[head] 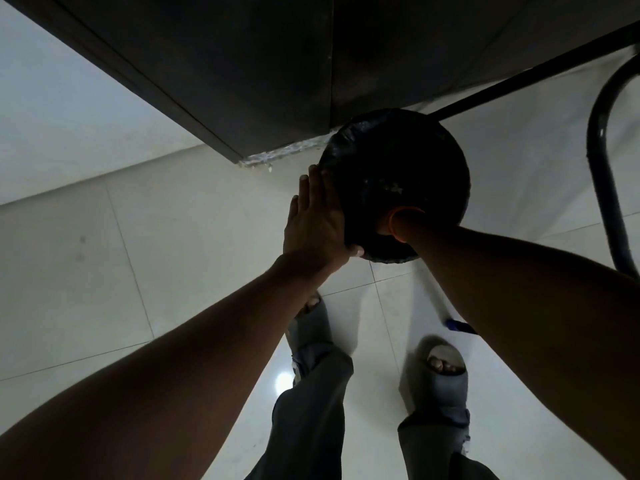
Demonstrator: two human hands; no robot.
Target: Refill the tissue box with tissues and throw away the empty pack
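Observation:
A round black trash bin (394,161) lined with a dark plastic bag stands on the floor in front of my feet. My left hand (315,223) lies against the bin's left rim, fingers stretched along the outside and the thumb hooked over the near edge. My right hand (382,226) reaches down into the bin's dark opening past the wrist, which wears an orange band. Its fingers are lost in the dark inside. No tissue pack or tissue box shows.
A dark cabinet (242,64) rises just behind the bin, its corner touching the floor at the left. A dark metal chair frame (602,161) curves at the right. The floor (104,258) is pale glossy tile. My slippered feet (446,368) stand below.

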